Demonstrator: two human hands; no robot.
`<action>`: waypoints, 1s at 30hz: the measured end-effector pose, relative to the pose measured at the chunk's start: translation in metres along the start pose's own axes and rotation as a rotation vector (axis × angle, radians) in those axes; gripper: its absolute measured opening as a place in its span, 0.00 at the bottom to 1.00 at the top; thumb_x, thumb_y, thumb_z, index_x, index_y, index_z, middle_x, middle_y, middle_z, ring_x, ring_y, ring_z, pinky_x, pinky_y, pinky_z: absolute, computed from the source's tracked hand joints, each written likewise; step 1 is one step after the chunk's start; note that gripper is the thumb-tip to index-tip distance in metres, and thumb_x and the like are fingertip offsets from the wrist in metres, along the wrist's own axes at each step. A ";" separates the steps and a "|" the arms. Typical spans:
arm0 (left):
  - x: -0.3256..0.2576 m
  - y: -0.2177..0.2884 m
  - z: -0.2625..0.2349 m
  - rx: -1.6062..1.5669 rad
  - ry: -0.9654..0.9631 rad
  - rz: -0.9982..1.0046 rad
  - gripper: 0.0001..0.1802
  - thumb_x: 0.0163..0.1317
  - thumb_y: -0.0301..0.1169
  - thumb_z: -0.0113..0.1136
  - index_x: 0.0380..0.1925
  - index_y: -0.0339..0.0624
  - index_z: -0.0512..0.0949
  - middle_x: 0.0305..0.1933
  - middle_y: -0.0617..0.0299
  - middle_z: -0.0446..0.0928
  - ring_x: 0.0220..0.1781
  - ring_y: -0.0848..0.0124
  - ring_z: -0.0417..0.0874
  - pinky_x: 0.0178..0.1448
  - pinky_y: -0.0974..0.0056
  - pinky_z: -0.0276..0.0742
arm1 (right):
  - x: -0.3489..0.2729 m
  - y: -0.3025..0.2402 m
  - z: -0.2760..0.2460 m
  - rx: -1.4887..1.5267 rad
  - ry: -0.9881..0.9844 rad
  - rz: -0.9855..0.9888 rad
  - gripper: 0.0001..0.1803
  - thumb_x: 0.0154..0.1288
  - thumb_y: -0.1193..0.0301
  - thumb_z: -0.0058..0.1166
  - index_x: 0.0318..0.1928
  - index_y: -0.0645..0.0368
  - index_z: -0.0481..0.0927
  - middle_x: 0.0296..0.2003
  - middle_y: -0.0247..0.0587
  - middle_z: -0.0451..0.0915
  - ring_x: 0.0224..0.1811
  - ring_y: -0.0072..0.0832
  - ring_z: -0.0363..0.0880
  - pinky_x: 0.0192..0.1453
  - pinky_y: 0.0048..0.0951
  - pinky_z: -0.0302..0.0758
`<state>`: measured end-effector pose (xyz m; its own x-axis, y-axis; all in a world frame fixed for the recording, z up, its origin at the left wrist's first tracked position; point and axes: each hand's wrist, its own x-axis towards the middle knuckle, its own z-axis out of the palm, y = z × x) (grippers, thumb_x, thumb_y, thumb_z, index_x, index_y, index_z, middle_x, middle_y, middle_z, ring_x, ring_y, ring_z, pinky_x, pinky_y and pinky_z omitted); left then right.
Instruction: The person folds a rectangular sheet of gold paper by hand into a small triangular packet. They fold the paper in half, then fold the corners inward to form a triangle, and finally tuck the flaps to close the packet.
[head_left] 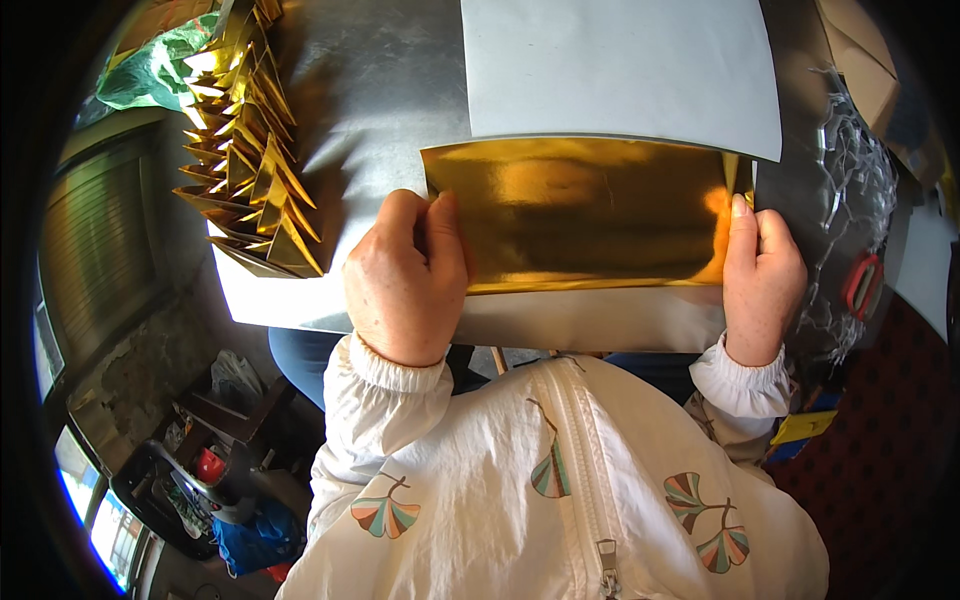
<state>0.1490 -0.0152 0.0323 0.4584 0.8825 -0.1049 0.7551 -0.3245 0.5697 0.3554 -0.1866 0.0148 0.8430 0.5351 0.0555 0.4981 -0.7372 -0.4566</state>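
- Grey metal table (370,60): its smooth top could let work slide if the pull is uneven
- White rectangular sheet (620,70): its near edge lies along the foil's far edge and could catch or shift if the foil is dragged
- Shiny gold rectangular foil sheet (590,215), between both hands near the table's front: could crease from uneven tension
- Row of pointed, folded gold foil pieces (250,170): could topple if knocked
- Bare left hand (405,280), clamped on the foil's left end: could crumple it by squeezing
- Bare right hand (765,270), pinching the right end: a slipping thumb could skew it
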 end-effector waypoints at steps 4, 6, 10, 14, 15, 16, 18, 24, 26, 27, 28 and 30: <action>0.000 -0.001 0.000 0.044 0.017 0.049 0.14 0.67 0.32 0.60 0.23 0.37 0.75 0.14 0.59 0.74 0.15 0.71 0.74 0.22 0.66 0.68 | -0.001 0.001 0.000 -0.013 0.006 -0.016 0.20 0.68 0.64 0.57 0.22 0.62 0.71 0.16 0.52 0.71 0.16 0.48 0.69 0.21 0.41 0.64; 0.000 -0.002 0.000 0.046 0.023 0.048 0.14 0.67 0.32 0.60 0.23 0.38 0.75 0.14 0.59 0.75 0.15 0.70 0.75 0.22 0.66 0.68 | 0.000 0.001 0.001 -0.014 0.022 -0.045 0.19 0.68 0.64 0.57 0.22 0.62 0.71 0.16 0.53 0.71 0.17 0.49 0.69 0.22 0.41 0.64; 0.000 -0.002 0.001 0.067 0.013 0.048 0.14 0.68 0.32 0.59 0.23 0.38 0.75 0.14 0.59 0.75 0.15 0.68 0.76 0.22 0.65 0.69 | 0.000 0.001 0.001 -0.011 0.015 -0.027 0.20 0.68 0.64 0.57 0.22 0.62 0.71 0.17 0.53 0.72 0.17 0.49 0.70 0.22 0.41 0.65; 0.000 -0.002 0.001 0.075 0.018 0.051 0.14 0.68 0.32 0.59 0.23 0.38 0.74 0.14 0.58 0.74 0.15 0.68 0.75 0.23 0.65 0.69 | 0.000 0.000 0.001 -0.015 0.016 -0.026 0.19 0.68 0.64 0.57 0.22 0.62 0.72 0.17 0.53 0.72 0.18 0.50 0.70 0.22 0.42 0.65; 0.000 -0.002 0.001 0.072 0.015 0.049 0.14 0.68 0.32 0.60 0.23 0.38 0.74 0.14 0.58 0.74 0.15 0.67 0.75 0.23 0.64 0.69 | 0.000 0.000 0.001 -0.015 0.017 -0.009 0.19 0.68 0.64 0.57 0.22 0.62 0.72 0.17 0.53 0.72 0.18 0.50 0.70 0.22 0.42 0.65; 0.000 -0.002 0.001 0.083 0.025 0.056 0.14 0.68 0.33 0.60 0.23 0.38 0.74 0.14 0.57 0.74 0.15 0.67 0.75 0.23 0.64 0.69 | 0.000 0.000 0.001 -0.020 0.019 -0.023 0.19 0.68 0.63 0.57 0.22 0.61 0.72 0.17 0.53 0.72 0.18 0.50 0.71 0.22 0.42 0.66; -0.001 -0.002 0.002 0.089 0.045 0.086 0.15 0.68 0.33 0.60 0.23 0.39 0.74 0.14 0.56 0.73 0.15 0.66 0.74 0.23 0.63 0.68 | 0.000 0.001 0.002 -0.044 0.032 -0.018 0.19 0.68 0.63 0.57 0.22 0.61 0.72 0.17 0.53 0.73 0.18 0.50 0.71 0.22 0.42 0.66; -0.005 -0.004 0.013 0.168 0.127 0.143 0.14 0.65 0.35 0.61 0.25 0.43 0.70 0.17 0.56 0.76 0.18 0.57 0.80 0.22 0.59 0.73 | -0.005 0.004 0.003 -0.220 0.023 -0.033 0.15 0.67 0.58 0.56 0.30 0.55 0.75 0.22 0.43 0.79 0.23 0.44 0.78 0.32 0.41 0.72; -0.006 -0.005 0.017 0.208 0.167 0.165 0.13 0.65 0.36 0.61 0.27 0.43 0.70 0.17 0.57 0.77 0.19 0.57 0.80 0.22 0.58 0.73 | -0.005 0.003 0.005 -0.312 0.126 -0.087 0.13 0.67 0.58 0.56 0.40 0.54 0.77 0.34 0.42 0.81 0.33 0.42 0.80 0.42 0.43 0.72; -0.006 -0.005 0.016 0.249 0.160 0.183 0.13 0.65 0.36 0.61 0.30 0.44 0.69 0.18 0.56 0.77 0.19 0.55 0.80 0.22 0.57 0.74 | -0.005 0.003 0.006 -0.354 0.182 -0.162 0.15 0.66 0.59 0.56 0.47 0.54 0.77 0.41 0.40 0.79 0.42 0.41 0.79 0.49 0.43 0.70; -0.006 -0.006 0.015 0.253 0.171 0.201 0.13 0.65 0.36 0.61 0.31 0.44 0.69 0.19 0.56 0.77 0.19 0.55 0.80 0.22 0.56 0.74 | -0.004 0.003 0.007 -0.324 0.195 -0.271 0.15 0.64 0.64 0.57 0.50 0.51 0.77 0.42 0.39 0.77 0.43 0.40 0.78 0.50 0.40 0.70; -0.006 -0.005 0.014 0.262 0.178 0.204 0.13 0.65 0.36 0.61 0.32 0.43 0.68 0.19 0.55 0.77 0.19 0.53 0.79 0.22 0.56 0.74 | 0.002 0.002 0.009 -0.299 0.222 -0.475 0.18 0.60 0.71 0.57 0.53 0.49 0.76 0.42 0.36 0.75 0.43 0.37 0.77 0.52 0.39 0.70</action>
<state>0.1489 -0.0239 0.0184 0.5410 0.8284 0.1455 0.7614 -0.5558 0.3337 0.3558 -0.1834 0.0055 0.5208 0.7590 0.3908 0.8388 -0.5401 -0.0688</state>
